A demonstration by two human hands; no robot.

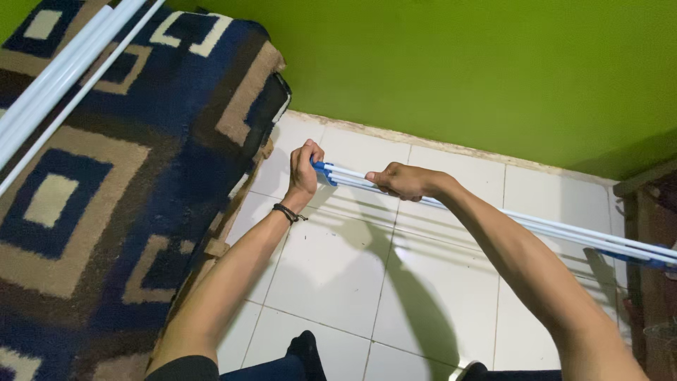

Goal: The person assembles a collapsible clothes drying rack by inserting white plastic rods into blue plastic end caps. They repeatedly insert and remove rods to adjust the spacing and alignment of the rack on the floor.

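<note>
Fingers of the left hand (304,169) curled tight around the blue plastic end cap (321,170) of a bundle of thin white metal rods (557,229), while the right hand (403,181) closed over those rods just beside it. Held above the white tiled floor (331,268), the bundle ran off toward the right edge. Uneven pulling might have slipped the cap loose or pinched a finger between rods. More white rods (63,70) lay across the blue and tan patterned mattress (106,212).

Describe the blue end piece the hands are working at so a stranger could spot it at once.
Start at the green wall and drop to the white tiled floor. Above it, white rods run in from the right. The blue end piece caps their left tip, gripped by the left hand, the only blue spot between both hands.
</note>
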